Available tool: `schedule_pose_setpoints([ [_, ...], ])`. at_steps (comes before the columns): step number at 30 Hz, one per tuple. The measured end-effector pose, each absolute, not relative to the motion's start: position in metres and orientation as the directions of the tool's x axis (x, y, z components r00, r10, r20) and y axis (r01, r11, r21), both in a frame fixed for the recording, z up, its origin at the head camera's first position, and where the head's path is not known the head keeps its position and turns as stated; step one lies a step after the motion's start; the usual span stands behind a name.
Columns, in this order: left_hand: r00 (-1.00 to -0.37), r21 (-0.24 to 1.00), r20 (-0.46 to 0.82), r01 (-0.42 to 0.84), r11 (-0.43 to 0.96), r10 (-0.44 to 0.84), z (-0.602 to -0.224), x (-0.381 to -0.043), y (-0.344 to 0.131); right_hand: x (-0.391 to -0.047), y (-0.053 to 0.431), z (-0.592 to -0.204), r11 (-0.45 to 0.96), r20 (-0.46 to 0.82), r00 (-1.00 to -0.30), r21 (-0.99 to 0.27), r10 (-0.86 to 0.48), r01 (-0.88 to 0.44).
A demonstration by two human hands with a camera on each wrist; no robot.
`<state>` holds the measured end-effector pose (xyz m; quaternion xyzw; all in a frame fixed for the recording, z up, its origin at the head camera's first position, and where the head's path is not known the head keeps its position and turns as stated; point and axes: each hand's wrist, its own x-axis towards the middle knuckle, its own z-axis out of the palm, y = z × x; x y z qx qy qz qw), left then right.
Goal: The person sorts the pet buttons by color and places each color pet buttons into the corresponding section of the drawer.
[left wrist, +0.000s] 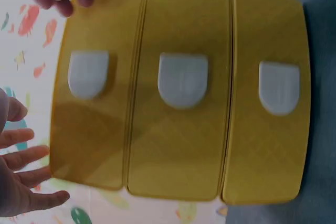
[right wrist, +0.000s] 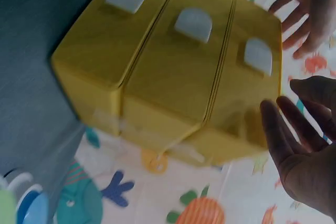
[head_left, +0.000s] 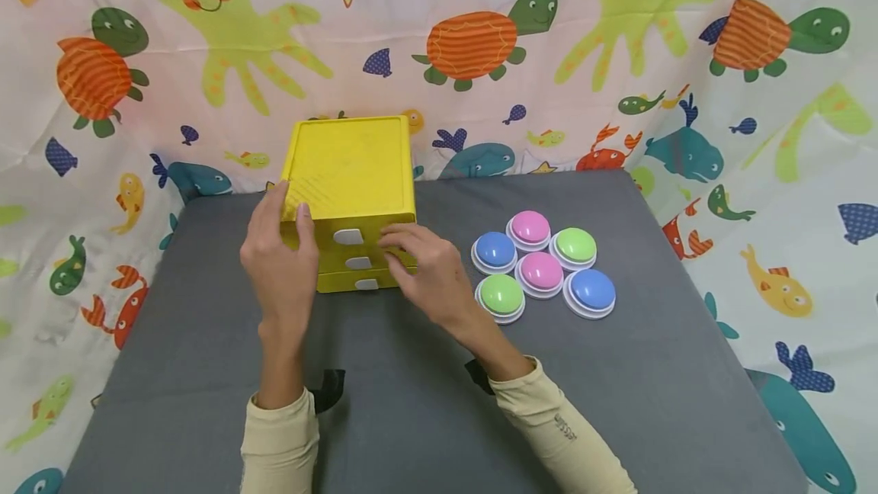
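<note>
A yellow three-drawer box [head_left: 350, 166] stands at the back of the table. Its drawers are stacked, each with a pale rounded tab handle [left wrist: 182, 80], and all three fronts sit flush in the left wrist view. At the box's upper left front edge is my left hand [head_left: 283, 269], its fingers spread and nothing in its grasp. My right hand [head_left: 434, 269] is at the upper right front corner, fingers loosely bent and holding nothing. In the right wrist view, the fingertips [right wrist: 269, 111] of that hand overlap the top drawer's edge.
Right of the box, several push-button domes on white bases lie grouped: pink [head_left: 542, 271], blue [head_left: 593, 290] and green [head_left: 502, 294]. A sea-animal printed curtain [head_left: 384, 14] hangs behind and at both sides of the grey-covered table [head_left: 411, 433].
</note>
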<state>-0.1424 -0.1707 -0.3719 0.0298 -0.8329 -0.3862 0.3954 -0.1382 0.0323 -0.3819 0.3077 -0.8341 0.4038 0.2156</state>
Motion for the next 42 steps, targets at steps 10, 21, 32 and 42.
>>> schedule_pose_setpoints([
  [10, -0.897, 0.895, 0.159, -0.045, 0.445, -0.412, -0.367, -0.154, -0.213, -0.142, -0.007, -0.384, 0.554, 0.617, -0.669, -0.412, -0.414, -0.723],
  [21, -0.949, 0.992, -0.105, -0.121, 0.035, -0.296, -0.362, -0.156, -0.233, -0.142, -0.023, -0.382, 0.61, 0.612, -0.699, -0.408, -0.369, -0.679],
  [32, -0.942, 0.977, -0.194, -0.162, -0.135, -0.275, -0.369, -0.162, -0.246, -0.12, -0.035, -0.385, 0.712, 0.691, -0.641, -0.261, -0.334, -0.652],
  [42, -0.934, 0.963, -0.247, -0.207, -0.171, -0.26, -0.376, -0.166, -0.25, -0.085, -0.027, -0.384, 0.75, 0.701, -0.615, -0.173, -0.362, -0.639],
])
